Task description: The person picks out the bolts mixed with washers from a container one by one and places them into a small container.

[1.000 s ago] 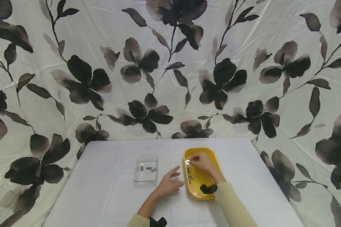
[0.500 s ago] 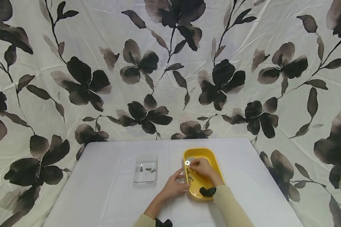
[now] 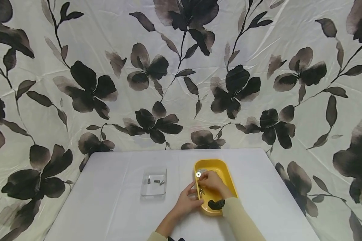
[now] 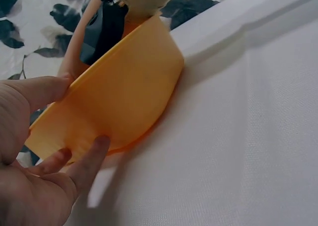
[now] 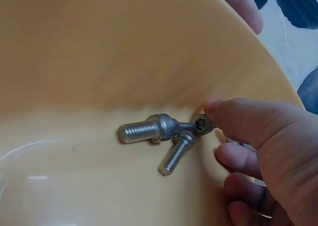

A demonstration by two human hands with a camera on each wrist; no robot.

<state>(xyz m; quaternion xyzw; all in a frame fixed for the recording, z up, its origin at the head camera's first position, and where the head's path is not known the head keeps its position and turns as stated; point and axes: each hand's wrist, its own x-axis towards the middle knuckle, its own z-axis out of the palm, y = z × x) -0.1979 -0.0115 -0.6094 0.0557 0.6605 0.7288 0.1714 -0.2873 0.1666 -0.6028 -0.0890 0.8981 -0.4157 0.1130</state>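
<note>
A yellow tray (image 3: pixel 227 179) stands on the right half of the white table. My left hand (image 3: pixel 185 202) rests against its left side, fingers (image 4: pixel 92 159) fairly straight on the outer wall and thumb at the rim. My right hand (image 3: pixel 212 182) reaches inside along that wall. In the right wrist view, its uppermost digit touches the head of a socket-head bolt (image 5: pixel 201 124); the lower fingers are loosely bent, apart from it. A thicker bolt (image 5: pixel 141 130) and a thinner bolt (image 5: pixel 174 156) lie against it. A washer (image 3: pixel 198 174) lies farther up the tray.
A clear plastic box (image 3: pixel 153 191) holding several bolts (image 3: pixel 157 181) stands left of the tray. The table (image 3: pixel 108 201) ends at a floral cloth backdrop (image 3: pixel 175 83). Black wrist straps (image 3: pixel 216 205) are on both arms; the right one hangs over the tray.
My left hand has moved right, from beside the tray to touching its left side. My right hand has shifted from the washer down the wall to the bolts.
</note>
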